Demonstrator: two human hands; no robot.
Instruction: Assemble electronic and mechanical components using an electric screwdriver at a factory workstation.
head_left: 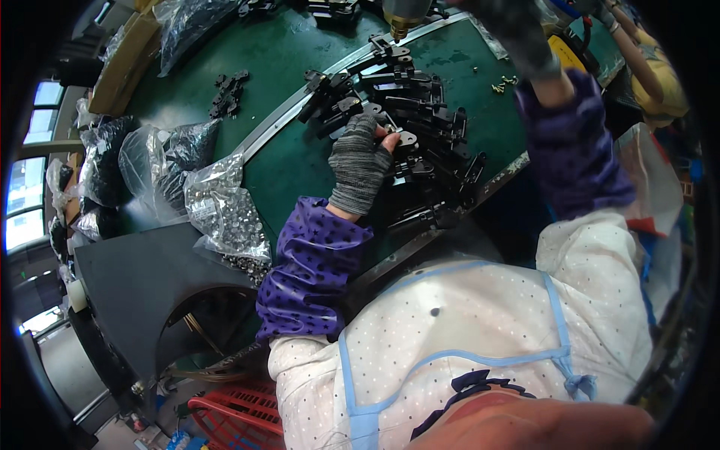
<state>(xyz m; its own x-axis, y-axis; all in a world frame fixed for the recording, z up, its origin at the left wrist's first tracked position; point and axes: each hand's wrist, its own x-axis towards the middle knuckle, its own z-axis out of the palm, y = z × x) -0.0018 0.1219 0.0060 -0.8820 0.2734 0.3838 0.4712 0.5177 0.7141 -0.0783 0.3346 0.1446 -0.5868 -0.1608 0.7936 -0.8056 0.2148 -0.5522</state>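
My left hand point(358, 163), in a grey fingerless glove, is closed with thumb and fingertips pinched at a small shiny metal piece point(391, 129). It rests over a row of black bracket-like assemblies point(420, 105) with silvery plates, which overlap across the green table. My right hand point(514, 34), in a dark grey glove, is raised at the top right. Its fingers are cut off by the upper edge. Just left of it a power driver point(406, 16) points its brass-coloured tip down above the far end of the row. Whether the hand grips it cannot be seen.
A metal strip point(274, 129) crosses the green table point(281, 45). Clear bags of small metal parts point(225, 206) lie on the left, near a black bracket cluster point(228, 94). Loose brass-coloured screws point(504, 85) lie on the right. Another person's arm point(637, 64) shows at far right.
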